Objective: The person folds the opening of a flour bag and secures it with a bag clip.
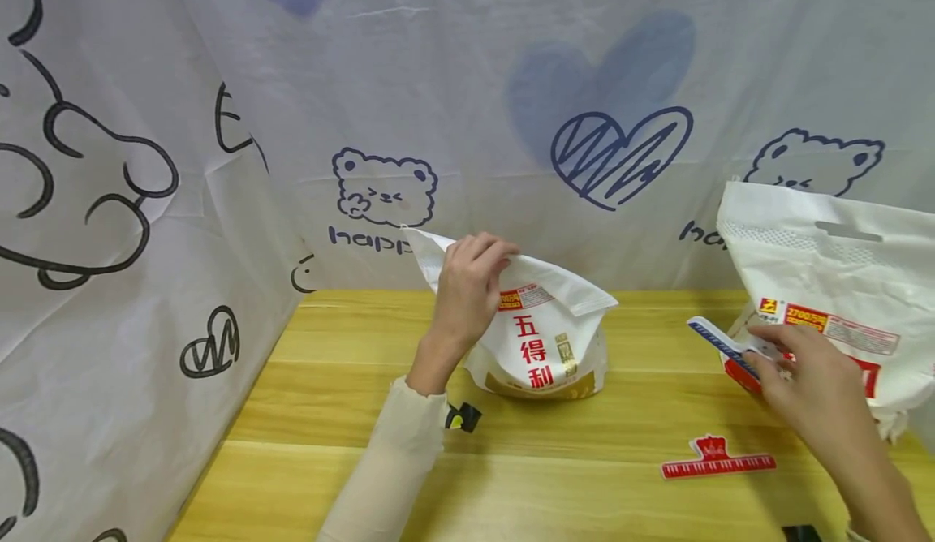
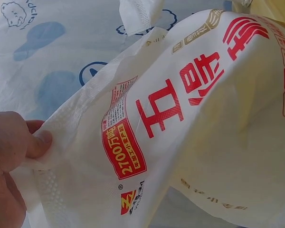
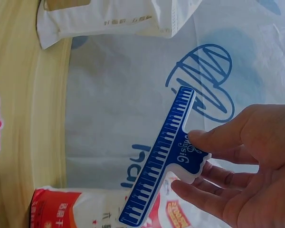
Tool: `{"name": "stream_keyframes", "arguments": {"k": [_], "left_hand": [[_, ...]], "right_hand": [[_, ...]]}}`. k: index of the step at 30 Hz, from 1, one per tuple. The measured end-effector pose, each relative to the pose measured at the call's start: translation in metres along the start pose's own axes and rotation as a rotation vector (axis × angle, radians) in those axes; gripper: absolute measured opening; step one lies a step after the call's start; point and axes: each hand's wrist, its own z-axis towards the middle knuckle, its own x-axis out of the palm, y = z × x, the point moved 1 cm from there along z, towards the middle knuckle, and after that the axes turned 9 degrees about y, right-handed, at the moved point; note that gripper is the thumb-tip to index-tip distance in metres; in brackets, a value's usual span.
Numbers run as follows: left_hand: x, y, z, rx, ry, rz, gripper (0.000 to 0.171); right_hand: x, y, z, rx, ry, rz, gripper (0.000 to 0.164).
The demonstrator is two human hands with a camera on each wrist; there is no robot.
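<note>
A white flour bag with red characters stands on the table, its top folded over at an angle. My left hand pinches the bag's top edge; in the left wrist view the thumb presses on the white plastic. My right hand holds a blue clip with a piano-key pattern, gripping its handle between thumb and fingers. The clip is apart from the bag in my left hand. In the head view it is in front of a second white bag, which has a handle slot at its top.
A red piano-key clip lies on the wooden table near the front right. Behind the table hangs a white cloth printed with hearts and bears. The second bag takes up the right side.
</note>
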Motion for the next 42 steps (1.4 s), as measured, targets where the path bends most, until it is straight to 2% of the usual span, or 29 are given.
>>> {"name": "stream_keyframes", "arguments": {"k": [14, 23, 35, 42], "left_hand": [[0.001, -0.001, 0.0, 0.004, -0.023, 0.005, 0.017], [0.0, -0.002, -0.002, -0.005, -0.043, 0.063, 0.016], [0.001, 0.0, -0.004, -0.006, -0.057, 0.069, 0.016], [0.001, 0.0, -0.004, -0.013, -0.04, 0.056, 0.015]], "right_hand": [[0.006, 0.022, 0.019, 0.021, 0.024, 0.068, 0.032], [0.008, 0.032, 0.024, 0.016, 0.034, 0.1, 0.031], [0.011, 0.041, 0.029, -0.066, 0.008, 0.113, 0.029], [0.011, 0.053, 0.034, -0.08, 0.006, 0.109, 0.029]]}}
